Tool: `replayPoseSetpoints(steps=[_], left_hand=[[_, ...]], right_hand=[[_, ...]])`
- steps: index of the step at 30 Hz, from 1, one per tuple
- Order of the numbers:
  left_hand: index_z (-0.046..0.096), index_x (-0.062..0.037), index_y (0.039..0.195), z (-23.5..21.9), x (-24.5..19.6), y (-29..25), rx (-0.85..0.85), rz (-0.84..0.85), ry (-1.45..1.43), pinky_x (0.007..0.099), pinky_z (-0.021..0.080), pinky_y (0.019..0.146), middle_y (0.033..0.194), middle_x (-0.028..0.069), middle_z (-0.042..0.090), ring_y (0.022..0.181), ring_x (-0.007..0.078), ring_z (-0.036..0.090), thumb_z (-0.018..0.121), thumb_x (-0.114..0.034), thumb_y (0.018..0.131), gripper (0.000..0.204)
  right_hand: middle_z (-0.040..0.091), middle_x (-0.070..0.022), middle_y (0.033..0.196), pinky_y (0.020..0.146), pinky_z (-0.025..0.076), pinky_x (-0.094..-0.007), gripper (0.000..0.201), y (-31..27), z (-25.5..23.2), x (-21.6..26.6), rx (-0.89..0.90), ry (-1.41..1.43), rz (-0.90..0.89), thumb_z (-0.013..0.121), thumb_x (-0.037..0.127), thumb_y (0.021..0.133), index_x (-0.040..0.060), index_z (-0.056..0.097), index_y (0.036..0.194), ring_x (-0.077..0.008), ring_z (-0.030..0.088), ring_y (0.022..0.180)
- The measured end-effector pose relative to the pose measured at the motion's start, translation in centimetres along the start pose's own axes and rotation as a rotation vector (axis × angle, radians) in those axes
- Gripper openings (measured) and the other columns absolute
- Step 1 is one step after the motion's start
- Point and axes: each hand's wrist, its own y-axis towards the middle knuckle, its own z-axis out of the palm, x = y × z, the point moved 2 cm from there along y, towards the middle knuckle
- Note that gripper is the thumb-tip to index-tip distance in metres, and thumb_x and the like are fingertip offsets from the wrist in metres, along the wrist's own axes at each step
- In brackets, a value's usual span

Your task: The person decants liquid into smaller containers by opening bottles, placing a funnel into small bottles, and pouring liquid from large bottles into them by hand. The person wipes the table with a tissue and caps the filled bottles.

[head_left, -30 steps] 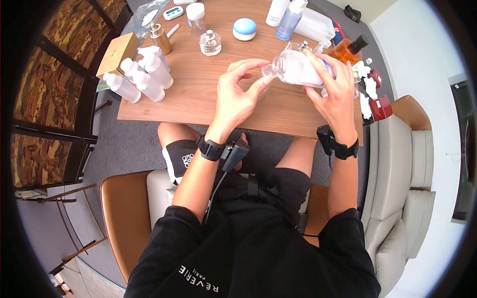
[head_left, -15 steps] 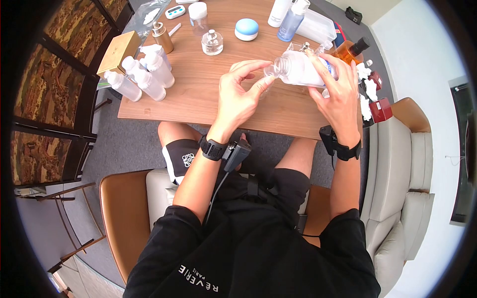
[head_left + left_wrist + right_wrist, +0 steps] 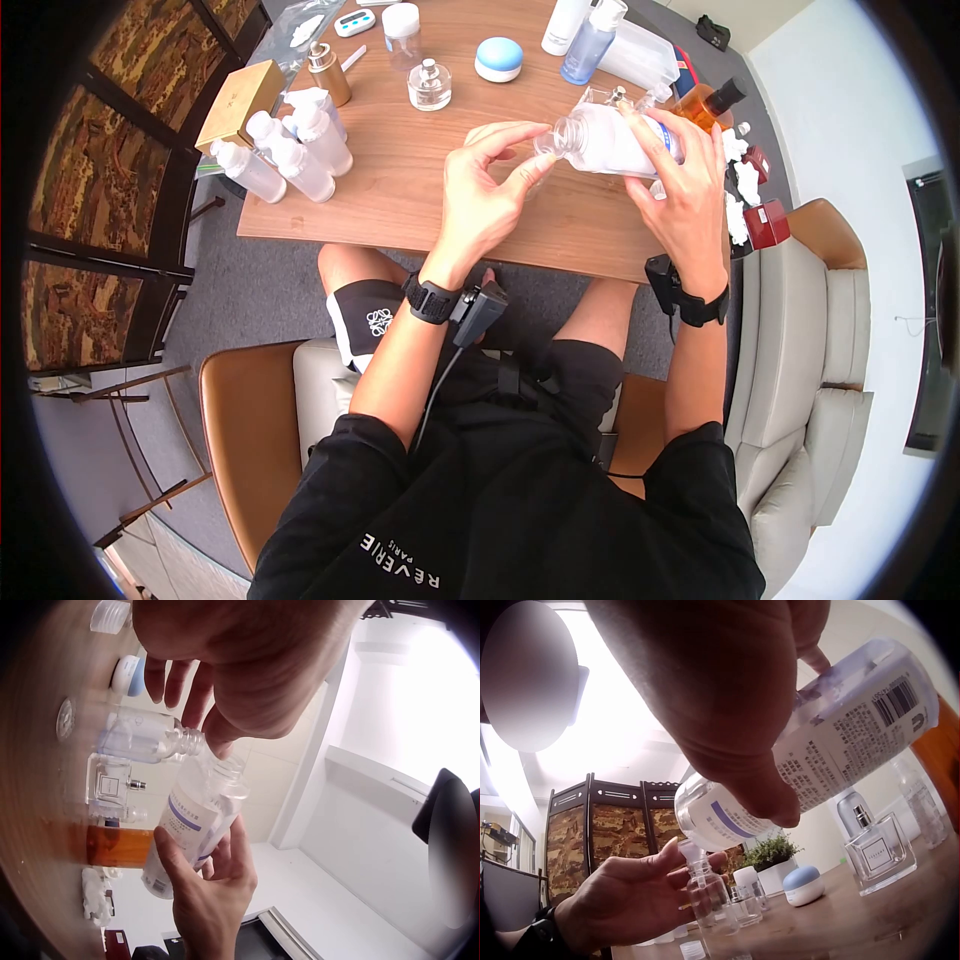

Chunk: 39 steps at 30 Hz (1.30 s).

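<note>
My right hand (image 3: 685, 180) grips a large clear bottle (image 3: 605, 142) with a white label and a purple stripe. The bottle is tilted well over, its open mouth lowered toward the left. Right under that mouth is the neck of a small clear bottle (image 3: 711, 900), which stands upright on the table. My left hand (image 3: 482, 195) pinches this small bottle near its neck between thumb and fingers. In the left wrist view the two mouths (image 3: 196, 742) meet beside the left thumb. A clear ridged cap (image 3: 692, 950) lies on the table close to the small bottle.
Several white bottles (image 3: 300, 150) and a gold box (image 3: 240, 105) stand at the left. Behind the hands are a glass perfume bottle (image 3: 430, 88), a blue-lidded jar (image 3: 498, 62) and a blue pump bottle (image 3: 592, 45). An amber bottle (image 3: 705, 105) stands at the right.
The head view has shifted slightly. Both hands keep their hold, with the large bottle still tilted at the small bottle's neck.
</note>
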Motion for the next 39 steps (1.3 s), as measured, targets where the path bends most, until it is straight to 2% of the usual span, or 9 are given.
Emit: replayPoseSetpoints(steps=[10, 12, 22, 28, 30, 31, 33, 39], left_hand=[[0.076, -0.0031, 0.124, -0.02, 0.0, -0.02, -0.002, -0.005, -0.008, 0.0297, 0.052, 0.092, 0.124, 0.0104, 0.074, 0.111, 0.0159, 0.066, 0.082, -0.003, 0.088, 0.036], [0.076, -0.0028, 0.124, 0.04, -0.12, -0.01, -0.008, -0.008, 0.005, 0.0298, 0.053, 0.092, 0.124, 0.0108, 0.073, 0.11, 0.0162, 0.066, 0.082, -0.002, 0.088, 0.036], [0.076, -0.0018, 0.124, -0.02, -0.1, -0.01, 0.003, -0.021, -0.028, 0.0304, 0.053, 0.093, 0.125, 0.0116, 0.072, 0.112, 0.0166, 0.066, 0.081, -0.001, 0.089, 0.035], [0.076, -0.0023, 0.123, 0.02, 0.08, -0.06, -0.003, -0.031, -0.034, 0.0299, 0.053, 0.093, 0.126, 0.0113, 0.072, 0.111, 0.0164, 0.065, 0.082, -0.002, 0.088, 0.035], [0.076, -0.003, 0.123, 0.0, 0.08, -0.1, -0.006, -0.024, -0.027, 0.03, 0.052, 0.093, 0.126, 0.0111, 0.072, 0.112, 0.0161, 0.065, 0.083, -0.003, 0.088, 0.036], [0.076, -0.003, 0.123, 0.0, 0.07, -0.1, -0.007, -0.024, -0.027, 0.03, 0.052, 0.093, 0.126, 0.0111, 0.072, 0.112, 0.0161, 0.065, 0.083, -0.003, 0.088, 0.036], [0.076, -0.0035, 0.123, 0.0, 0.03, -0.09, -0.004, -0.026, -0.026, 0.03, 0.052, 0.093, 0.126, 0.0109, 0.072, 0.112, 0.0158, 0.065, 0.084, -0.004, 0.088, 0.036], [0.076, -0.0038, 0.123, 0.06, -0.01, -0.07, -0.004, -0.03, -0.048, 0.0297, 0.052, 0.094, 0.126, 0.0108, 0.072, 0.112, 0.0158, 0.065, 0.083, -0.003, 0.088, 0.036]], right_hand=[[0.064, -0.0085, 0.131, 0.12, 0.033, -0.0637, 0.081, 0.16, -0.15, 0.01, -0.001, -0.027, -0.013, 0.082, 0.006, 0.072, 0.0314, 0.061, 0.147, -0.0319, 0.058, 0.125], [0.063, -0.0084, 0.134, 0.121, 0.033, -0.0618, 0.076, 0.24, -0.38, 0.08, 0.025, -0.063, -0.005, 0.081, 0.005, 0.073, 0.0267, 0.065, 0.143, -0.0297, 0.059, 0.127], [0.063, -0.0085, 0.133, 0.12, 0.034, -0.0621, 0.078, 0.64, -0.82, 0.43, 0.034, -0.065, -0.005, 0.081, 0.004, 0.072, 0.028, 0.064, 0.144, -0.0301, 0.059, 0.125], [0.063, -0.009, 0.134, 0.119, 0.034, -0.0627, 0.076, 0.58, -0.82, 0.37, 0.023, -0.075, -0.022, 0.081, 0.004, 0.071, 0.0247, 0.064, 0.142, -0.0304, 0.059, 0.126], [0.062, -0.0074, 0.132, 0.12, 0.032, -0.0648, 0.08, 0.55, -0.74, 0.32, 0.024, -0.063, -0.017, 0.08, 0.008, 0.073, 0.0313, 0.061, 0.147, -0.0296, 0.057, 0.127], [0.062, -0.0074, 0.132, 0.12, 0.032, -0.0648, 0.08, 0.58, -0.77, 0.35, 0.024, -0.063, -0.017, 0.08, 0.008, 0.073, 0.0313, 0.061, 0.147, -0.0296, 0.057, 0.127], [0.063, -0.0088, 0.134, 0.12, 0.033, -0.0631, 0.076, 0.66, -0.91, 0.48, 0.025, -0.074, -0.019, 0.081, 0.004, 0.071, 0.0249, 0.064, 0.142, -0.0305, 0.059, 0.127], [0.063, -0.0085, 0.134, 0.12, 0.033, -0.0631, 0.079, 0.71, -0.95, 0.57, 0.034, -0.081, -0.005, 0.081, 0.004, 0.072, 0.0274, 0.063, 0.144, -0.0305, 0.058, 0.128]])
